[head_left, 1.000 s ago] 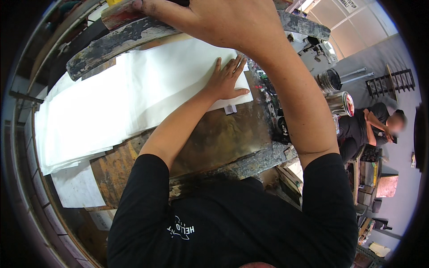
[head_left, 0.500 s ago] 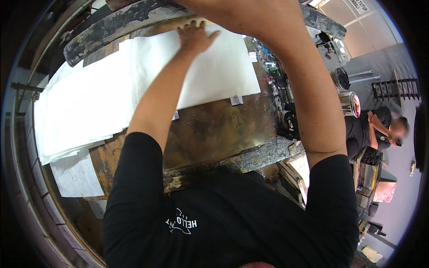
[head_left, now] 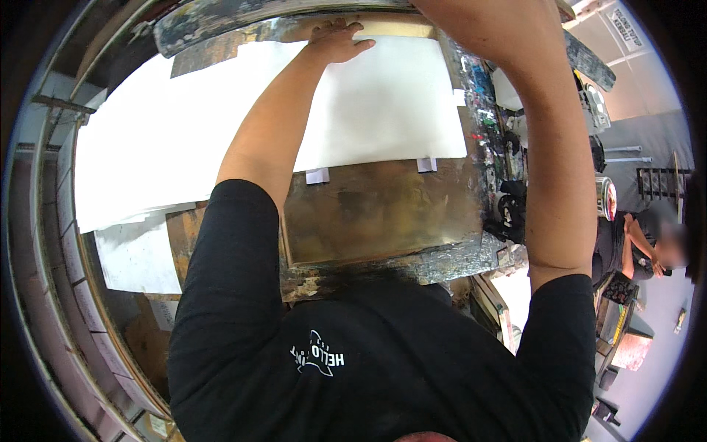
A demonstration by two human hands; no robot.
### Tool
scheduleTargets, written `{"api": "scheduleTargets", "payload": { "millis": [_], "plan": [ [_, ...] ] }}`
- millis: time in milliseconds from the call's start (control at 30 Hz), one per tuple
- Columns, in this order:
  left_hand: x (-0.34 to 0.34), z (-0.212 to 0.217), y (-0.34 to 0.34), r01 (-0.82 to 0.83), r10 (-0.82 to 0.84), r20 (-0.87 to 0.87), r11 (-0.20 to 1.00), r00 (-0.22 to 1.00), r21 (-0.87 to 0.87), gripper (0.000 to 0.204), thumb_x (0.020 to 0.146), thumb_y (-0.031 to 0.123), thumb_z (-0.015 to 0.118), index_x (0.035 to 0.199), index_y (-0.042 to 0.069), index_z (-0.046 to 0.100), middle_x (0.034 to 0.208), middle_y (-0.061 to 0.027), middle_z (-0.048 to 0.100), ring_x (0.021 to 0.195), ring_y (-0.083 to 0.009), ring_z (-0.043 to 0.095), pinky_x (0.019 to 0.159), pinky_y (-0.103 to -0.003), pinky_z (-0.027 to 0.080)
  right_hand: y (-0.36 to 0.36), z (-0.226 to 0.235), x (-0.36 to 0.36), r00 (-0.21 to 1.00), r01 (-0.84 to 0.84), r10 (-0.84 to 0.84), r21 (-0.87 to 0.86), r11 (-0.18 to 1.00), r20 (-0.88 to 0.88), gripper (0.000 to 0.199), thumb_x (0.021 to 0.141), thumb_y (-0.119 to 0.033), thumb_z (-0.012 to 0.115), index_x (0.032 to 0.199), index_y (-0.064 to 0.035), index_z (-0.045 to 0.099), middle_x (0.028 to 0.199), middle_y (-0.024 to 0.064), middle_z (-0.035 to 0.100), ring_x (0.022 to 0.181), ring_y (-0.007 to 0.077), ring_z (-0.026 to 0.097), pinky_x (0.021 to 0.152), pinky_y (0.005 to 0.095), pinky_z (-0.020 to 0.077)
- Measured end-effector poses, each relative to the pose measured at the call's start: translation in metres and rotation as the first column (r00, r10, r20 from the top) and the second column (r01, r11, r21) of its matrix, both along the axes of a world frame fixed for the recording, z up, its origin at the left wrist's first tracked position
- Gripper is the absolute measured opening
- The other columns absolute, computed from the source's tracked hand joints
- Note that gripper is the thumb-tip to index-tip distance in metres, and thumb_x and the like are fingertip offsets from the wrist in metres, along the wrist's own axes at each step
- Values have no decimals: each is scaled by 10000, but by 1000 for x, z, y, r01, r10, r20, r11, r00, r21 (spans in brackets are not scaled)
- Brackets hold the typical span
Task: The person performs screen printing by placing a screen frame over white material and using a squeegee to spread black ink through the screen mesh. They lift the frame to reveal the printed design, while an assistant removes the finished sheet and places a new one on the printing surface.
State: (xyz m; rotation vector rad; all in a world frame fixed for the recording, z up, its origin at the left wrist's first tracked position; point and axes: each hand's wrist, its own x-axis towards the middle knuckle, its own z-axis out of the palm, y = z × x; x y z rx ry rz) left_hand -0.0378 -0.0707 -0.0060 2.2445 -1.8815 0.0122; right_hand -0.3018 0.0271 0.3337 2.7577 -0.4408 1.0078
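My left hand (head_left: 339, 42) lies over the far edge of a white sheet (head_left: 390, 103), fingers spread and holding nothing. The sheet rests on a brown, glossy board (head_left: 383, 214). Small pale tabs stick up along its near edge, one tab (head_left: 427, 164) to the right and another (head_left: 317, 177) nearer the left forearm. Farther left, a stack of white sheets (head_left: 155, 147) adjoins it. My right forearm (head_left: 556, 155) rises and bends across the top right; the hand itself is beyond the upper edge.
A worn, paint-smeared dark beam (head_left: 243, 26) crosses the far side. Paint spatters mark the table's right edge (head_left: 482, 110). A metal tin (head_left: 605, 197) stands past my right arm, near a seated person (head_left: 626, 236) in dark clothes. Rails (head_left: 74, 280) run along the left.
The view has shifted, so the table appears farther right and higher. My left hand has moved slightly toward the sheet's far edge. My right arm stays raised.
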Motion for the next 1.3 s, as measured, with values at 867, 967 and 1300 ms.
{"api": "scheduleTargets", "payload": {
  "millis": [867, 967, 1300],
  "plan": [
    [-67, 80, 322, 327, -329, 26, 942, 944, 79, 252, 1020, 330, 653, 1189, 173, 753, 1385, -54, 669, 1371, -252, 552, 1246, -480, 350, -9, 4, -4, 991, 22, -9, 94, 995, -133, 649, 1040, -649, 475, 759, -86, 634, 693, 68, 598, 673, 197, 539, 774, 405, 477],
    [-67, 84, 321, 346, -346, -18, 934, 938, 84, 253, 1019, 326, 650, 1183, 164, 756, 1386, -58, 668, 1363, -263, 559, 1241, -479, 358, -6, 8, -5, 990, 55, -38, 124, 991, -135, 658, 1028, -646, 486, 757, -68, 647, 734, 112, 640, 723, 230, 591, 832, 439, 482],
    [-79, 110, 325, 237, -238, -22, 971, 971, -42, 474, 935, 412, 753, 1317, 138, 694, 1384, -92, 661, 1385, -313, 538, 1240, -489, 351, -1, 12, -2, 984, 47, -21, 144, 989, -175, 666, 1031, -668, 474, 762, -85, 650, 729, 94, 631, 727, 239, 593, 822, 440, 466]
  ]
}}
